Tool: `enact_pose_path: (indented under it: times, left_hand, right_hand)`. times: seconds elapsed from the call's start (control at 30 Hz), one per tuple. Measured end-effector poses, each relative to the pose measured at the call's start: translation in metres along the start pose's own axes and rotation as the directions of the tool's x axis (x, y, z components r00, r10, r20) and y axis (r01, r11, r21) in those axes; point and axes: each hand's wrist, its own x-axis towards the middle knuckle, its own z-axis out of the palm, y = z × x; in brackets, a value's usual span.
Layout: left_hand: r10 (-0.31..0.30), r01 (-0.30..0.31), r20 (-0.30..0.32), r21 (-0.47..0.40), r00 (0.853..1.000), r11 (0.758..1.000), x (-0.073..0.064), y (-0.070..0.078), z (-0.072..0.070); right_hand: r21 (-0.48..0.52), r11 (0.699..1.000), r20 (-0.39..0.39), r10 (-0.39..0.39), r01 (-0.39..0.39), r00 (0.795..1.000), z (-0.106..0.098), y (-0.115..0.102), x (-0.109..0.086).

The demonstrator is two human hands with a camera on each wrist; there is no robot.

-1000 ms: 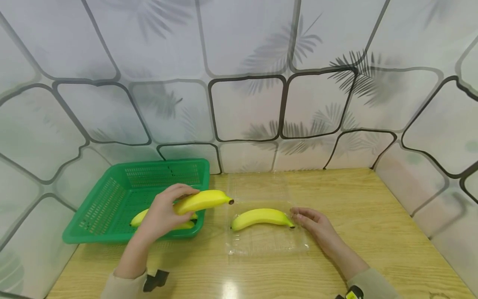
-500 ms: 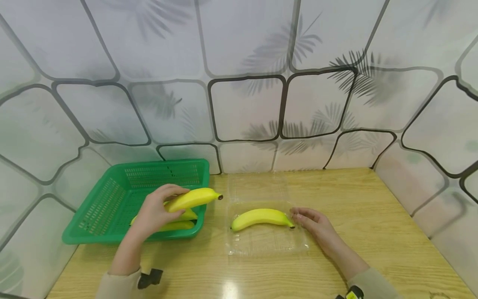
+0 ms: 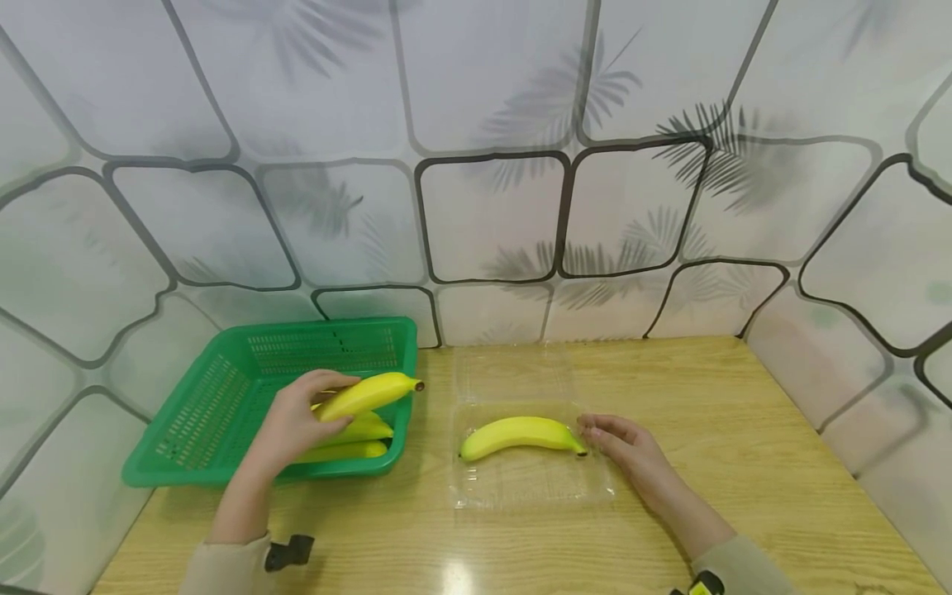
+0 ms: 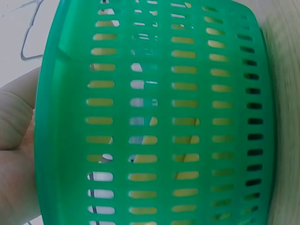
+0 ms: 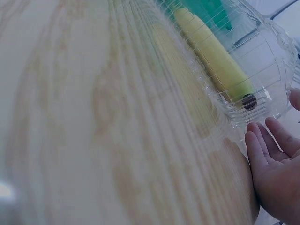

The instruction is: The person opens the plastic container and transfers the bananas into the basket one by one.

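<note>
My left hand [image 3: 290,421] grips a yellow banana [image 3: 372,395] over the right side of a green plastic basket [image 3: 245,478], its stem end pointing right. Beneath it more bananas [image 3: 364,430] lie in the basket, partly hidden by the hand. In the left wrist view the basket wall [image 4: 159,112] hides most of that hand and the fruit. A clear plastic box [image 3: 531,492] lies with its lid folded back and one banana [image 3: 521,435] inside. My right hand [image 3: 632,454] has its fingertips at the box's right edge, fingers [image 5: 255,145] fairly straight; contact is hard to tell.
Everything stands on a light wooden table [image 3: 706,397]. A wall covering [image 3: 491,215] with stone outlines and leaf prints rises behind and at both sides. The box's transparent lid [image 3: 513,372] lies toward the back wall, right of the basket.
My left hand has moved left with its banana, from beyond the basket's right rim to mostly over the basket. The right hand, box and banana inside it have stayed put.
</note>
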Motion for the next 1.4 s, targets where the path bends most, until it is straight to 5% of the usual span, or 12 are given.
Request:
enact_pose_path:
  times: [1.4]
  left_hand:
    - [-0.102,0.098,0.06,0.076,0.993,0.992,0.0,-0.037,-0.023]
  right_hand:
    - [-0.013,1.0,0.004,0.013,-0.013,1.0,-0.001,0.001,0.001]
